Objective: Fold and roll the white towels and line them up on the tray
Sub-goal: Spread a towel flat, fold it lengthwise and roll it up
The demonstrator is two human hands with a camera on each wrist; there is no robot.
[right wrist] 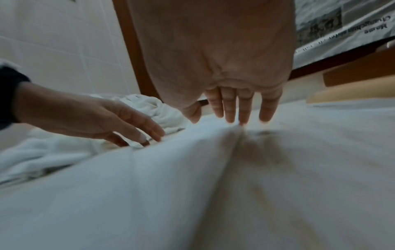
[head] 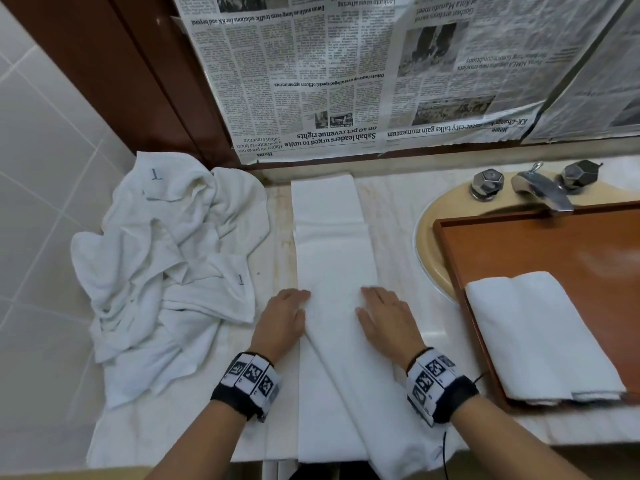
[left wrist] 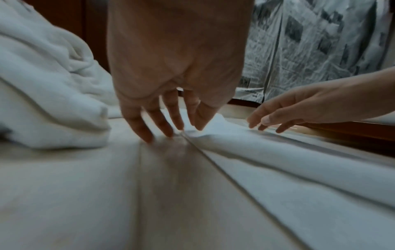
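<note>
A long white towel [head: 332, 244], folded into a narrow strip, lies on the marble counter [head: 398, 216] from the wall to the near edge. My left hand [head: 289, 315] rests flat on its left edge with straight fingers [left wrist: 147, 128]. My right hand [head: 379, 315] lies flat on its right side, fingertips [right wrist: 241, 116] touching the cloth. The near end of the towel [head: 349, 410] is bunched into two folds between my wrists. Two rolled white towels [head: 540, 334] lie side by side on the wooden tray [head: 519, 244] at the right.
A heap of crumpled white towels [head: 166, 265] fills the counter's left side. The tray sits over a beige sink [head: 426, 230] with a chrome tap [head: 540, 188]. Newspaper [head: 346, 74] covers the wall behind. White tiles [head: 45, 150] line the left wall.
</note>
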